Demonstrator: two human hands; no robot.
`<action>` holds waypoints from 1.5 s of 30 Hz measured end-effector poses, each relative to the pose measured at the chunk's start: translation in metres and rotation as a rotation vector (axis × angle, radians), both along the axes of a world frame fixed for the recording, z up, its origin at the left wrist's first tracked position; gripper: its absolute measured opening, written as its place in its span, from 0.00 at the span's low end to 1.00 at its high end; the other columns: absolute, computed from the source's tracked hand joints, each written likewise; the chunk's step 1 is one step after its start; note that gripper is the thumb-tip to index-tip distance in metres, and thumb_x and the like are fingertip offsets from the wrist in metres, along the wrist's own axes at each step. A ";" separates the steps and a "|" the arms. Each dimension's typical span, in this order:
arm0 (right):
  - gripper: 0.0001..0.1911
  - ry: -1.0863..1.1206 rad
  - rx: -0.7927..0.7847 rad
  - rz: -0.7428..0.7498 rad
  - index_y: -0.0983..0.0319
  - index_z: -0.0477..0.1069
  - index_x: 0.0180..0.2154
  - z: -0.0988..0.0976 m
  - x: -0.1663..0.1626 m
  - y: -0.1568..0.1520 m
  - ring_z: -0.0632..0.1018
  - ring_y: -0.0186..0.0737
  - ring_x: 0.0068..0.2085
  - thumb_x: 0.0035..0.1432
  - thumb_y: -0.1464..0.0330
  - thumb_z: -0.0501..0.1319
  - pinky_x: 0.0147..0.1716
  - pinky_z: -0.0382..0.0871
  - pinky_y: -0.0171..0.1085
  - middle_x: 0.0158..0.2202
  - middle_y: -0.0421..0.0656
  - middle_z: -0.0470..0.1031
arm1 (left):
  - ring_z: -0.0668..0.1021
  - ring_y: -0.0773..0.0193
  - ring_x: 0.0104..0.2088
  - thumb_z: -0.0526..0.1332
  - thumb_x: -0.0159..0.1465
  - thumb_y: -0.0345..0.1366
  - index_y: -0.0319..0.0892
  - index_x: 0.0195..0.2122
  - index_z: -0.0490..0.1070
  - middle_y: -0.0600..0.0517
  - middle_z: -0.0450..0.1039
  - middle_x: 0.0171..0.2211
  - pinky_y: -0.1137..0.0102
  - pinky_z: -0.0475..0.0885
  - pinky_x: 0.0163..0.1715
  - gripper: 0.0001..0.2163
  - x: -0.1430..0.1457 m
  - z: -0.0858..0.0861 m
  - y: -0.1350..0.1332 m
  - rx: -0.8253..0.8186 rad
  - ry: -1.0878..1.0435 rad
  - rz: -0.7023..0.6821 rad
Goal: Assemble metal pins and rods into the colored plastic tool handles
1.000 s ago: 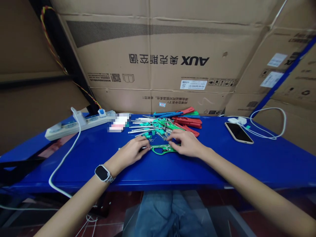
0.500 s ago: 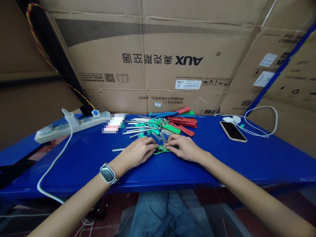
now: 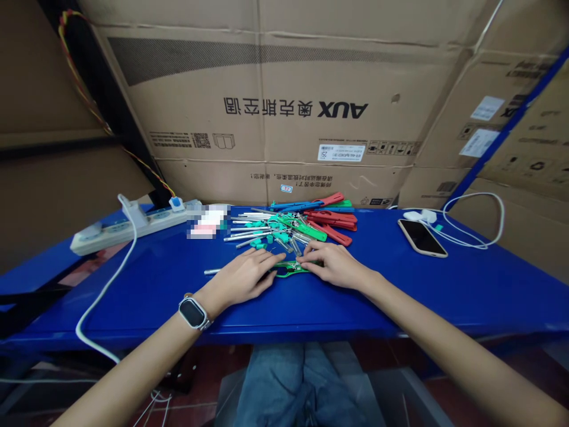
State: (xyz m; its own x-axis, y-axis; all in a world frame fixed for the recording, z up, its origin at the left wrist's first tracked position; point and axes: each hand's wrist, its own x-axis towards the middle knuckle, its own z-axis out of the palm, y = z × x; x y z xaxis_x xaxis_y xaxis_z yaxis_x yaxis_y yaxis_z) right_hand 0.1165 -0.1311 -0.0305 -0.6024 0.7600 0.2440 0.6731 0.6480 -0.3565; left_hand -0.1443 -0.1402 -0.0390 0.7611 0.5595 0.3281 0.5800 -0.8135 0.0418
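Note:
A green long-nozzle lighter [image 3: 290,268] with its inner parts exposed lies on the blue table in front of me, its metal tube [image 3: 212,271] pointing left. My left hand [image 3: 243,274], with a watch at the wrist, lies over the tube end and steadies it between the thumb and fingers. The fingertips of my right hand [image 3: 332,263] are pressed together at the lighter's right part, which they partly hide. Just behind is a pile of metal tubes [image 3: 240,230], teal pieces and clear tanks [image 3: 296,246], with another green lighter handle [image 3: 306,228] on top.
Red handles [image 3: 335,219] and blue handles [image 3: 293,206] are stacked at the back against the cardboard wall [image 3: 267,130]. A phone [image 3: 422,237] and a white cable [image 3: 500,222] lie to the right. A power strip [image 3: 120,231] with a hanging cable stands left.
My left fingers have shifted slightly back left, and more of the green lighter shows between my hands. My right hand stays at its right part. The camera view has moved slightly.

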 end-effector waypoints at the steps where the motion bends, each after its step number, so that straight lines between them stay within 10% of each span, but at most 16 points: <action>1: 0.12 0.000 0.002 0.003 0.54 0.80 0.46 -0.001 0.000 0.000 0.78 0.37 0.41 0.66 0.63 0.59 0.40 0.66 0.36 0.44 0.42 0.77 | 0.77 0.56 0.45 0.51 0.71 0.35 0.41 0.55 0.70 0.45 0.76 0.45 0.60 0.71 0.49 0.15 -0.001 0.000 0.001 -0.019 -0.011 -0.003; 11: 0.16 -0.084 0.022 0.016 0.54 0.77 0.51 0.023 -0.015 0.006 0.76 0.38 0.36 0.61 0.66 0.62 0.34 0.65 0.37 0.47 0.43 0.77 | 0.78 0.60 0.41 0.52 0.72 0.34 0.41 0.42 0.75 0.47 0.75 0.41 0.67 0.74 0.43 0.12 -0.006 -0.001 0.008 -0.119 -0.143 0.016; 25: 0.07 -0.087 -0.091 0.091 0.63 0.79 0.31 0.017 -0.045 0.027 0.77 0.36 0.32 0.56 0.75 0.61 0.32 0.63 0.32 0.32 0.43 0.81 | 0.78 0.60 0.39 0.54 0.71 0.33 0.41 0.44 0.76 0.48 0.75 0.39 0.68 0.71 0.40 0.10 -0.004 -0.001 0.007 -0.161 -0.148 0.100; 45: 0.09 -0.118 -0.152 0.026 0.63 0.78 0.28 0.024 -0.049 0.027 0.74 0.32 0.26 0.49 0.79 0.61 0.26 0.60 0.30 0.25 0.40 0.78 | 0.67 0.67 0.20 0.58 0.52 0.22 0.42 0.24 0.75 0.55 0.71 0.20 0.71 0.54 0.22 0.09 0.019 0.039 0.041 -0.385 0.137 0.111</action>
State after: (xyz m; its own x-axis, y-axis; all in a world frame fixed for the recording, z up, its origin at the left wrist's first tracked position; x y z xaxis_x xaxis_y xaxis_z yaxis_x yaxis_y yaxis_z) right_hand 0.0671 -0.1044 -0.0063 -0.6401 0.7664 0.0538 0.6998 0.6104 -0.3711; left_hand -0.1254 -0.0988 0.0005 0.7114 0.7025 -0.0204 0.6844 -0.6860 0.2470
